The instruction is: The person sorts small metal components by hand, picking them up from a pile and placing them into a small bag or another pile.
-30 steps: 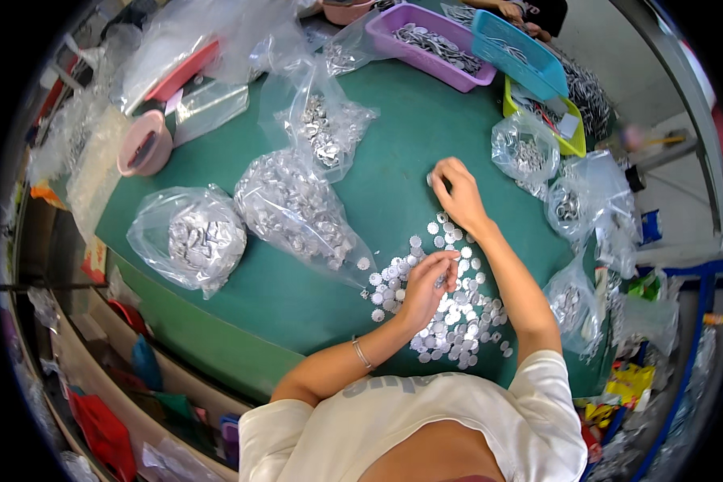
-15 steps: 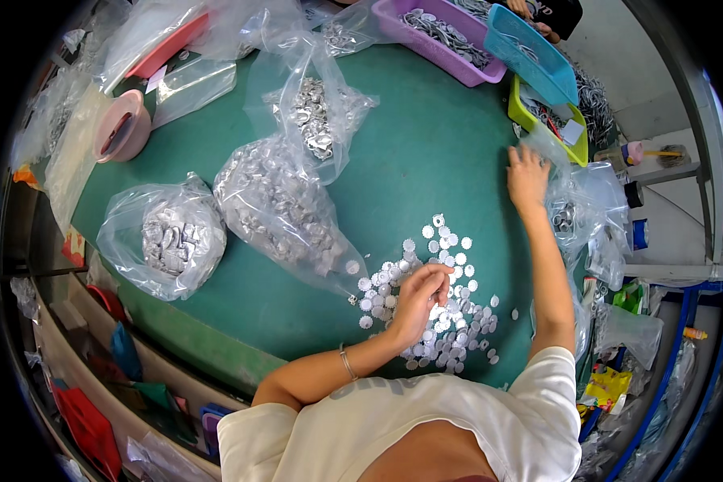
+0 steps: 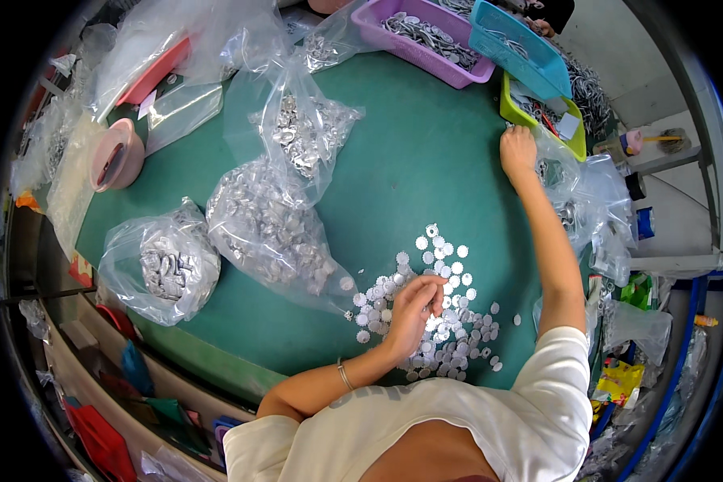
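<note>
Small silvery scalloped discs (image 3: 460, 351) lie in a loose heap on the green table (image 3: 394, 153) before me. Over the heap is my left hand (image 3: 414, 315), its fingers curled together; whatever they hold, if anything, is hidden. My right arm reaches far forward. At its end my right hand (image 3: 519, 149) is closed at the near left corner of the lime-green tray (image 3: 573, 143), beside a clear plastic bag (image 3: 556, 153). Its fingertips are bunched around something too small to name. Metal pieces, a red-handled tool and a white card lie in that tray.
Left of the heap sit clear bags of metal parts (image 3: 269, 233) and another round bag (image 3: 169, 265). A purple basket (image 3: 369, 28) and a blue basket (image 3: 538, 68) stand at the far right. A pink bowl (image 3: 128, 161) is far left; plastic bags crowd the right edge.
My right hand has gone from spread fingers on the table to bunched fingers at the lime-green tray's corner. The left hand stays curled over the discs. The view has shifted slightly.
</note>
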`<state>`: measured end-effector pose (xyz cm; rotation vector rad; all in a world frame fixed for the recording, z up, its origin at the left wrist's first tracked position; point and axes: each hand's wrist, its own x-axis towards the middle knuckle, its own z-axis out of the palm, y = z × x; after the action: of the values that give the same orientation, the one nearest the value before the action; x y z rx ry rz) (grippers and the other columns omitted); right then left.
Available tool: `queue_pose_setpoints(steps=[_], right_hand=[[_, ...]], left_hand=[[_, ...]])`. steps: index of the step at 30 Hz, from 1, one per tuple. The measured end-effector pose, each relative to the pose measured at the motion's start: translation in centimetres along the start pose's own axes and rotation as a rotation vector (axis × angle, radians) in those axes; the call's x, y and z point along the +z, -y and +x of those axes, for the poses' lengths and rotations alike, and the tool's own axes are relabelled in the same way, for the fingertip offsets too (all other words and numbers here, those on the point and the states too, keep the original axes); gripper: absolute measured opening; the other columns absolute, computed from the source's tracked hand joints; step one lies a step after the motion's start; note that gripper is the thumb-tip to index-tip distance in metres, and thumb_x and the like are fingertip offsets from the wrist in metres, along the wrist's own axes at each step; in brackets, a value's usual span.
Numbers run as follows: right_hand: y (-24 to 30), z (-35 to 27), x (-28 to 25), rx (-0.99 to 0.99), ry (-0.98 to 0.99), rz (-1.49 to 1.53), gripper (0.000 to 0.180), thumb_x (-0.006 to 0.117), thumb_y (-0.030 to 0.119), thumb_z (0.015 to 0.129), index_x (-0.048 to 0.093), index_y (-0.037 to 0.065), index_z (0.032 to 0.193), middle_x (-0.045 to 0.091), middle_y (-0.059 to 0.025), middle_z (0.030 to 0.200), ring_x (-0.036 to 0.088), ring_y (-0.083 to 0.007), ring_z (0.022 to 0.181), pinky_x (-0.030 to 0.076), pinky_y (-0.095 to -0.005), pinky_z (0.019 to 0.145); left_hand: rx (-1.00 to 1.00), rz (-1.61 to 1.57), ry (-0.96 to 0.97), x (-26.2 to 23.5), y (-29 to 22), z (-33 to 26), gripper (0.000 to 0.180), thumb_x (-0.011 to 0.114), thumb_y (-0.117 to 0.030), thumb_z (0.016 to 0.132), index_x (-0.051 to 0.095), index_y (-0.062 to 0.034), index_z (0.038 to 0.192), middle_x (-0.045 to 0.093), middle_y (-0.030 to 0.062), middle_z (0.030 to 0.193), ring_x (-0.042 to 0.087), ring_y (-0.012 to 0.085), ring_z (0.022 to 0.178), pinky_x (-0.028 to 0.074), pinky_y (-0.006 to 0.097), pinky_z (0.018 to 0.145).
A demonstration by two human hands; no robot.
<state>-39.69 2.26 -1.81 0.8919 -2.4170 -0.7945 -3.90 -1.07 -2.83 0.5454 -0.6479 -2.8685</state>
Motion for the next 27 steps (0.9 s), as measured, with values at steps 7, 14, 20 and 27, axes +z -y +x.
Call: queue_pose_setpoints(steps=[7, 14, 20, 27], right_hand=[[0.8, 2.8, 4.5, 0.342, 0.04, 0.153, 0.017, 0.048, 0.014, 0.083, 0.064, 0.008, 0.086, 0.063, -0.0113, 0.088, 0.062, -0.0258, 0.081, 0.052, -0.0351, 0.067], [4.2, -1.2, -5.4, 0.113, -0.08, 1.096, 0.025, 0.063, 0.023, 0.078, 0.058, 0.0, 0.088, 0.062, -0.0107, 0.076, 0.061, -0.0233, 0.072, 0.047, -0.0339, 0.06], [8.5, -9.0, -25.3, -0.829, 0.22, 1.764, 0.024, 0.065, 0.003, 0.071, 0.06, 0.001, 0.094, 0.059, -0.0049, 0.081, 0.052, -0.0097, 0.064, 0.04, -0.0225, 0.055], [13.4, -12.1, -28.2, -0.794, 0.08, 1.551, 0.02, 0.061, 0.004, 0.077, 0.057, -0.001, 0.096, 0.062, -0.0153, 0.089, 0.061, -0.0269, 0.073, 0.048, -0.0337, 0.067]], left_hand=[[-0.005, -0.015, 0.012, -0.2, 0.3, 0.0, 0.02, 0.045, -0.014, 0.09, 0.056, -0.0011, 0.101, 0.046, 0.0014, 0.071, 0.042, 0.0091, 0.065, 0.034, 0.022, 0.059], [0.077, 0.15, 0.055, -0.4, 0.8, 0.0, 0.02, 0.043, -0.012, 0.091, 0.057, -0.0015, 0.099, 0.047, 0.0002, 0.071, 0.042, 0.0074, 0.062, 0.034, 0.02, 0.056], [0.119, 0.192, 0.038, -0.1, 0.9, 0.0, 0.017, 0.047, -0.017, 0.09, 0.056, -0.0024, 0.089, 0.047, -0.0012, 0.068, 0.042, 0.0051, 0.057, 0.035, 0.019, 0.051], [0.196, 0.29, -0.007, 0.3, 0.2, 0.0, 0.018, 0.05, -0.018, 0.087, 0.05, -0.0046, 0.074, 0.044, -0.0012, 0.063, 0.039, 0.0061, 0.053, 0.031, 0.021, 0.047]])
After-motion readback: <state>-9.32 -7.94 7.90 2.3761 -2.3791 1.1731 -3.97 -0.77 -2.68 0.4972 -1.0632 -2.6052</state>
